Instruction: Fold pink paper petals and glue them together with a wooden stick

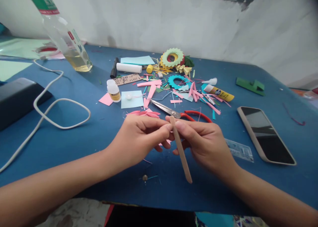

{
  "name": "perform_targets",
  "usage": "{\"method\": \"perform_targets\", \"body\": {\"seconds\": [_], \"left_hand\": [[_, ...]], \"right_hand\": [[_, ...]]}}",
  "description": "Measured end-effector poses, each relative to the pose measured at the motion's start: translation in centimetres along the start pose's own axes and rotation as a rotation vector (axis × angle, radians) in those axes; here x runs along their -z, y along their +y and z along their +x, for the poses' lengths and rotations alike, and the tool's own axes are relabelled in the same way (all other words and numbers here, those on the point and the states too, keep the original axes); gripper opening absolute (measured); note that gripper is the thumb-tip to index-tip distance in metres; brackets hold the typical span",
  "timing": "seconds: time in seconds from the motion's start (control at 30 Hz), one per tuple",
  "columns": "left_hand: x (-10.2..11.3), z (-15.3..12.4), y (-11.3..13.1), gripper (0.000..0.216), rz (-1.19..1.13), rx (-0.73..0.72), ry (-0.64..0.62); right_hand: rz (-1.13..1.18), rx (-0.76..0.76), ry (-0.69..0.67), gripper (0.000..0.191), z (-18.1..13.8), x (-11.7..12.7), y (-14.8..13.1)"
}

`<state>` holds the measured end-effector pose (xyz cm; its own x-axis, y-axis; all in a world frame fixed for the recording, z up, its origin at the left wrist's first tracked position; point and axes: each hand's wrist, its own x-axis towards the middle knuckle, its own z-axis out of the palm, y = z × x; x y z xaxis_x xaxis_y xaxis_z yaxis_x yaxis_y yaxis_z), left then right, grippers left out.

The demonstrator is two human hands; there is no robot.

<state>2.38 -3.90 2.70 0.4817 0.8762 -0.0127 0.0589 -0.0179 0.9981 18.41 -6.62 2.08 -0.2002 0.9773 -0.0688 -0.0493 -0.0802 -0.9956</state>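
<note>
My right hand (pixel 202 142) is closed round a wooden craft stick (pixel 182 154) that slants down towards me. My left hand (pixel 140 137) meets it at the stick's upper end, fingers pinched there. A bit of pink paper (pixel 168 142) shows under the two hands; which hand grips it I cannot tell. Just beyond the hands lie pink paper petals (pixel 144 113) and red-handled scissors (pixel 182 114) on the blue table (pixel 74 144).
Paper scraps and folded paper flowers (pixel 174 59) litter the middle back. A glue tube (pixel 220 93), small glue bottle (pixel 113 90), plastic bottle (pixel 63 35), white cable (pixel 49 111), dark box (pixel 17 99), phone (pixel 265 134), clear ruler (pixel 239 150) and green piece (pixel 250 86) surround them.
</note>
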Motion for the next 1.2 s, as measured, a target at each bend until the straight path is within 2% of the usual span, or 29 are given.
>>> {"method": "perform_targets", "body": {"seconds": [0.23,0.4,0.53,0.73,0.87,1.07,1.2], "left_hand": [[-0.2,-0.3,-0.1,0.025,0.276,-0.134,0.097],[-0.5,-0.3,-0.5,0.026,0.394,-0.161,0.168],[-0.8,-0.3,-0.5,0.023,0.299,-0.138,0.179],[-0.6,-0.1,-0.2,0.017,0.115,-0.113,0.112],[-0.4,-0.2,0.1,0.016,0.026,-0.064,0.068],[-0.3,-0.5,0.6,0.019,-0.069,0.031,-0.084],[-0.3,-0.4,0.6,0.019,-0.116,0.079,-0.106]], "right_hand": [[-0.072,0.119,0.046,0.019,-0.1,-0.8,0.0],[-0.188,0.145,0.113,0.019,-0.3,-1.1,-0.1],[-0.128,0.103,0.119,0.018,-0.2,-0.9,0.2],[-0.071,0.034,0.094,0.023,-0.1,-0.5,0.4],[-0.13,0.068,0.112,0.02,-0.3,-0.5,0.0],[-0.211,0.118,0.178,0.018,-0.4,-0.5,-0.3],[-0.198,0.114,0.157,0.02,-0.4,-0.4,-0.2]]}}
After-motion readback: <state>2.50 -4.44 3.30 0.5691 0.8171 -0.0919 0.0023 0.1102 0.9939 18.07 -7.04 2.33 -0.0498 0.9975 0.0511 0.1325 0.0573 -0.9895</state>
